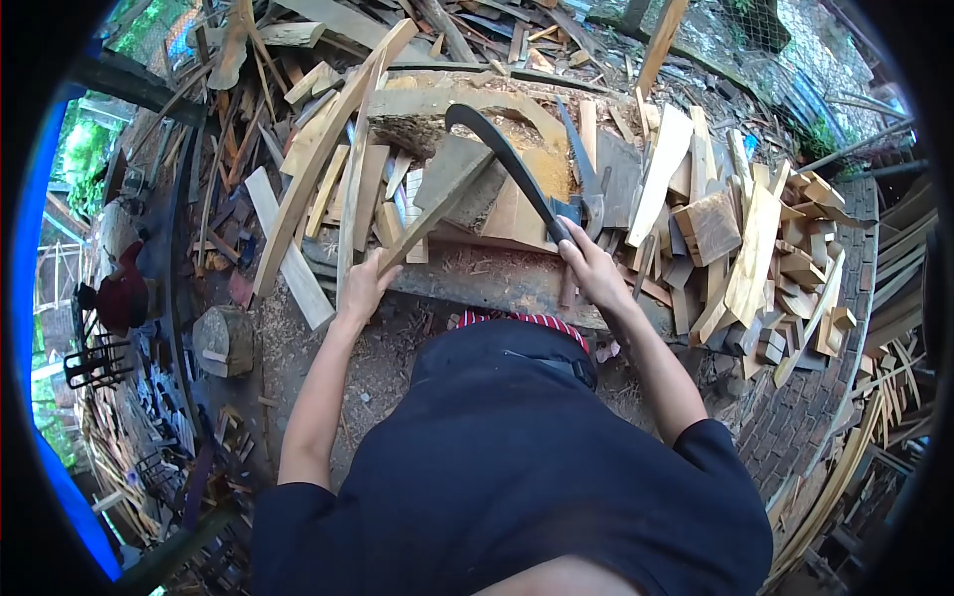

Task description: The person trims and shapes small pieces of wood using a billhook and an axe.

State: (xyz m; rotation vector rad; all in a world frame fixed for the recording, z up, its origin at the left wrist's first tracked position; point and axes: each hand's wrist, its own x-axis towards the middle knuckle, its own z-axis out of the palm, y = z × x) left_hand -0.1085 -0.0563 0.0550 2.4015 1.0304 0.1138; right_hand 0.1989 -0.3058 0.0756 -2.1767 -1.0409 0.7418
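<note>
here, right hand (588, 260) clamped on billhook (507, 159) handle, curved blade raised up-left over block (497, 283). left hand (366, 286) closed round lower end of slat (437, 204), long axis slanting up-right, under blade. left nearer slat. no containers visible; offcuts (755, 248) heaped right.

Plank (437, 214) on chopping block (497, 283), offcut pile (765, 258) right

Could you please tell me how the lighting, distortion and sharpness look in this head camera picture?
Head view: strong fisheye bending, with black corners and a blue fringe at the left edge; soft, even daylight with no hard shadows or glare; the curved blade in the right hand and the wood strip held by the left hand look reasonably sharp; the rim is softer and smeared.
</note>
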